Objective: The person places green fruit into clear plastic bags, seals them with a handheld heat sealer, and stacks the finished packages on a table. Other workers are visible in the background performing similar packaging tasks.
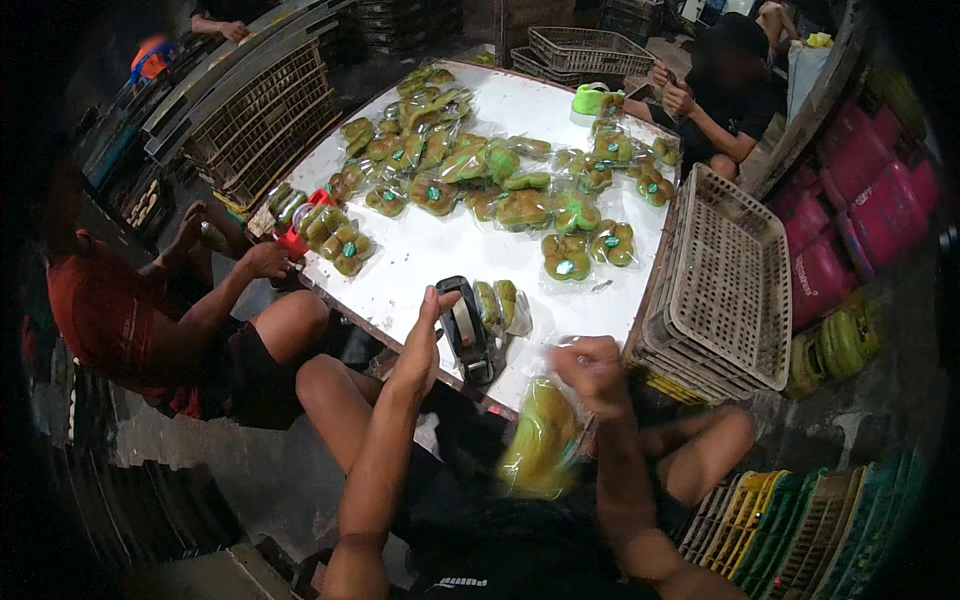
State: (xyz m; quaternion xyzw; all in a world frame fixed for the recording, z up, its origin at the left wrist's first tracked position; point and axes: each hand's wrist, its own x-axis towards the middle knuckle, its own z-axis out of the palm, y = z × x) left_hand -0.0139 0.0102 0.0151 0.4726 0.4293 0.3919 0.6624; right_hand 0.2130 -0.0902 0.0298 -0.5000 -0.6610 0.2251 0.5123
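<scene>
The left hand, thumb raised, is at a black tape dispenser; I can't tell if it grips. To its right, a clear plastic bag of green fruit hangs from the clenched right hand, apparently being closed, which calls for a tight neck. Left sits a red-shirted co-worker; bagged brownish-green fruit crowds the white table; beige plastic crates hem the right.

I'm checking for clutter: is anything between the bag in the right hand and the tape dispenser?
Nothing visible stands between the clear bag in the right hand and the black tape dispenser; bagged items lie close on its right, beyond the direct path.
</scene>
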